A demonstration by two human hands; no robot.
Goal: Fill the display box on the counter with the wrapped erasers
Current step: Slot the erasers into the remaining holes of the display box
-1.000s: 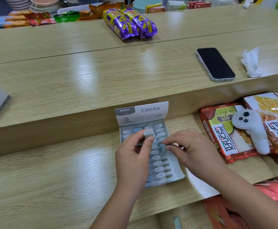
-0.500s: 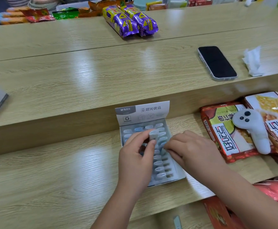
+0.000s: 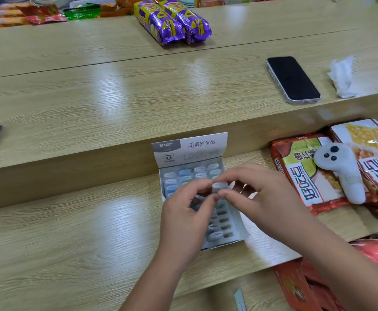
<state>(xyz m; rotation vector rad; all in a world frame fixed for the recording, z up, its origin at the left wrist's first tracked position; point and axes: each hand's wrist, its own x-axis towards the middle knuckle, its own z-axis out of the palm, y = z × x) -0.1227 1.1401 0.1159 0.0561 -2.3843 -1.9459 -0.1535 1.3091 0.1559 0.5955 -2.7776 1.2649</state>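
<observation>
From my feed this looks like a small shop counter. I see a stepped wooden bench (image 3: 93,104) with goods laid out on it: purple snack packs (image 3: 172,23) and foil-wrapped sweets (image 3: 42,14) along the far edge, instant noodle bags (image 3: 307,176) at the right, and a printed retail display box (image 3: 190,149) of wrapped erasers (image 3: 199,170) standing open.

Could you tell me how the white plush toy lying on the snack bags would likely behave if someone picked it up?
The white plush toy looks soft and fuzzy, so it would probably flop and feel light. Its fabric should grip easily. It is unlikely to break or roll off the snack bags.
</observation>
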